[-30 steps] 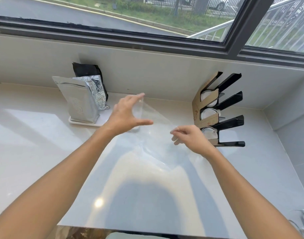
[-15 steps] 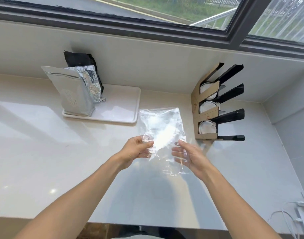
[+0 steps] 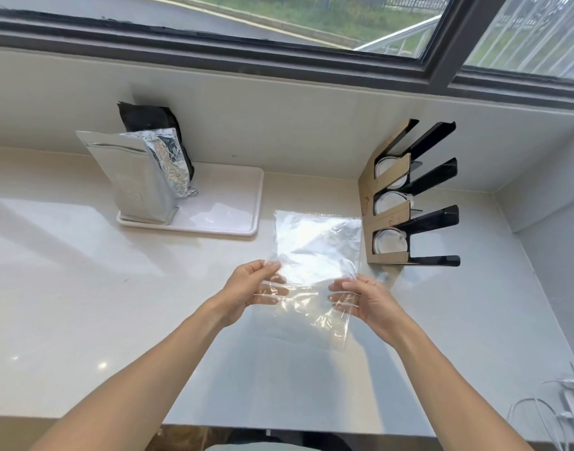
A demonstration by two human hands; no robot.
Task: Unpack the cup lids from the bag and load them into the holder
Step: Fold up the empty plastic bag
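A clear, flat plastic bag [image 3: 316,249] is held over the counter between both hands, folded across its middle. My left hand [image 3: 253,288] pinches its left edge. My right hand [image 3: 360,299] pinches its right edge. No lids show inside the bag. The lid holder [image 3: 399,196], made of cardboard with black plastic dividers, stands against the wall just right of the bag. White cup lids [image 3: 391,244] sit in its three slots.
A white tray [image 3: 227,219] at the back left carries a silver foil pouch [image 3: 139,183] and a black bag [image 3: 152,120]. White cables [image 3: 558,408] lie at the right front corner. The counter ends at a wall on the right.
The bag was spread wide and raised a second ago; both hands have since drawn in toward me and now hold it folded, flat and low over the counter.
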